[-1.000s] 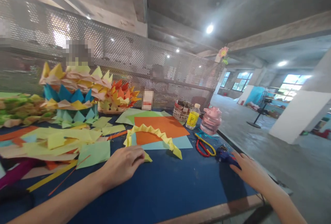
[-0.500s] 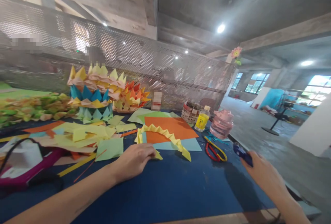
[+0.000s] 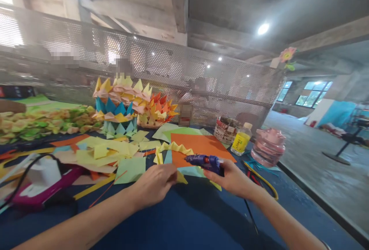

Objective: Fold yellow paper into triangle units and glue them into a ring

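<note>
My left hand (image 3: 157,184) is closed, pinching a small folded yellow paper piece (image 3: 181,178) just above the blue tabletop. My right hand (image 3: 232,179) is wrapped round a dark blue glue gun (image 3: 211,161), whose nozzle points left, above and to the right of my left fingers. Behind the gun, a zigzag strip of folded yellow paper (image 3: 175,148) curves over orange paper (image 3: 201,142); gun and hand hide part of it. Scissors with red and yellow handles (image 3: 271,186) lie to the right of my right hand, partly covered by it.
Stacked folded-paper crowns (image 3: 117,121) stand at the back left, behind loose paper sheets (image 3: 131,169). A magenta power strip (image 3: 49,192) with a white plug lies at left. A yellow-labelled bottle (image 3: 241,140), pink jug (image 3: 268,148) and woven basket (image 3: 226,129) line the right.
My right hand has brought the glue gun leftward from the table's right edge to beside my left hand. My left hand still pinches the yellow paper. The view has turned slightly left.
</note>
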`<action>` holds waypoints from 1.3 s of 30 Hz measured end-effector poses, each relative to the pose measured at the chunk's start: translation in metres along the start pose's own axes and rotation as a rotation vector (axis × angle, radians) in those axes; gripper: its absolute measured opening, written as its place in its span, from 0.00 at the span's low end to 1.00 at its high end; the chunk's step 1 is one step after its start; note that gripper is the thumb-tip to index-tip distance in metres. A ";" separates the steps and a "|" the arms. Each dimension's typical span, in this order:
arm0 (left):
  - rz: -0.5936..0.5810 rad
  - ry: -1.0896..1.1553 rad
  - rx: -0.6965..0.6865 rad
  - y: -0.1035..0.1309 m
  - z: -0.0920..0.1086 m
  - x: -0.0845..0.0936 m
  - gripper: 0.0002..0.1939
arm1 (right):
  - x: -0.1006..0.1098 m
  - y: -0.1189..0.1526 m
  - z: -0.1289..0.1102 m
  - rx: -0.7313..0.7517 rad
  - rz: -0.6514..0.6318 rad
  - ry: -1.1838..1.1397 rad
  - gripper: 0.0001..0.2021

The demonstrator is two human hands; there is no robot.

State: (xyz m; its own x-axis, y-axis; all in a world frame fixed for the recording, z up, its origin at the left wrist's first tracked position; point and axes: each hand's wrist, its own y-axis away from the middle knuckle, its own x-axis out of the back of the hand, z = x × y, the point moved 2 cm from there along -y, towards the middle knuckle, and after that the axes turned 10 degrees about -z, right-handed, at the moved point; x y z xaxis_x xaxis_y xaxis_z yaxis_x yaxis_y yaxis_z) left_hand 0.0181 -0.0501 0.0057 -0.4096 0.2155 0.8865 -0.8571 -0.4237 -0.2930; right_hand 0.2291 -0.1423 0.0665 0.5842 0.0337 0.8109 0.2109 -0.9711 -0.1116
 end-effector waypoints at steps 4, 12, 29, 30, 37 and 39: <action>-0.014 0.055 -0.023 0.001 -0.001 -0.001 0.05 | -0.010 0.004 0.012 -0.027 0.015 -0.005 0.14; -0.041 0.119 -0.036 0.001 -0.004 -0.003 0.07 | -0.013 0.020 0.012 0.010 -0.051 0.030 0.10; -0.065 0.043 -0.078 0.004 0.000 -0.004 0.10 | -0.021 0.015 -0.008 -0.121 -0.256 0.089 0.09; -0.064 0.039 -0.077 0.005 0.000 -0.004 0.10 | -0.021 0.015 -0.009 -0.124 -0.252 0.084 0.09; -0.069 0.031 -0.084 0.006 0.000 -0.004 0.10 | -0.022 0.016 -0.011 -0.126 -0.235 0.097 0.09; -0.068 0.034 -0.084 0.006 0.000 -0.004 0.11 | -0.021 0.016 -0.011 -0.134 -0.237 0.107 0.08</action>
State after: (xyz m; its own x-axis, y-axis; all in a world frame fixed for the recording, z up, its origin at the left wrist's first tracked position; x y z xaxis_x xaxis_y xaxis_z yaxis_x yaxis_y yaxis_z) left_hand 0.0145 -0.0539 0.0008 -0.3585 0.2714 0.8932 -0.9060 -0.3320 -0.2627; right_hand 0.2115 -0.1613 0.0541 0.4436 0.2456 0.8619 0.2222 -0.9618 0.1597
